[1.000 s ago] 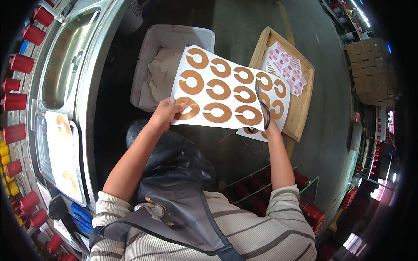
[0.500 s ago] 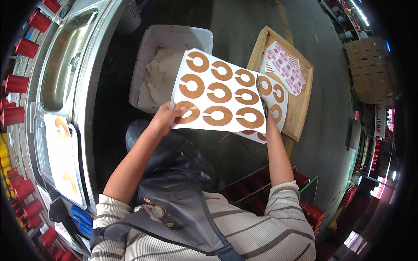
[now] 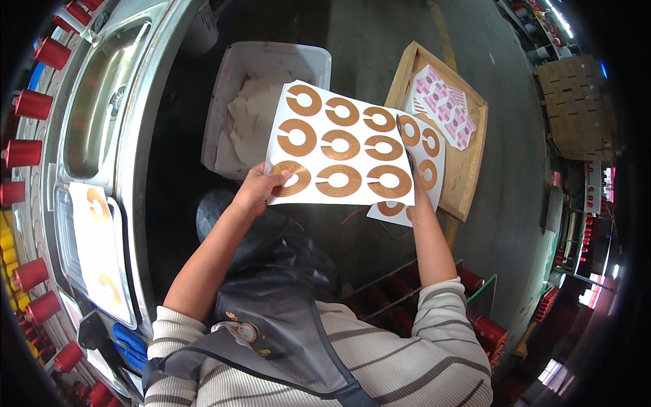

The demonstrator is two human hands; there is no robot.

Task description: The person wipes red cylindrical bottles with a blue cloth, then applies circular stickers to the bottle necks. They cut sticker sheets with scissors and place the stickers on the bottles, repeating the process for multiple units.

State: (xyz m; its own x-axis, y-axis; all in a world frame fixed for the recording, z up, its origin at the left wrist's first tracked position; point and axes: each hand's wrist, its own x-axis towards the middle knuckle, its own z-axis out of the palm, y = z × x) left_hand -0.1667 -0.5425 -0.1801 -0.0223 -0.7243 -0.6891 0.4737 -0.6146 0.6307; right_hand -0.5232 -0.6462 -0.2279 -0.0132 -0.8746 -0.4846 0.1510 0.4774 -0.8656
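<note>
A white sheet (image 3: 325,165) printed with rows of gold-brown split rings is held up in front of me. My left hand (image 3: 256,188) pinches its lower left corner, thumb on top over a ring. My right hand (image 3: 422,198) is at its right edge, fingers mostly hidden. Beside these fingers a narrow dark tool, apparently scissors (image 3: 410,161), lies along that edge. Behind and to the right hangs a second piece of ring-printed sheet (image 3: 434,144), partly covered by the first.
Beyond the sheet stands a white bin (image 3: 211,129) holding pale paper scraps. A wooden tray (image 3: 473,159) at right contains pink-and-white printed sheets (image 3: 444,105). At left runs a metal-edged machine with a ring-printed sheet (image 3: 91,244) on it and red cylinders (image 3: 32,104) alongside.
The held sheet has tilted and shifted only slightly. Behind it, the second piece now shows more of its lower left corner. Red cylinders along the left have changed position.
</note>
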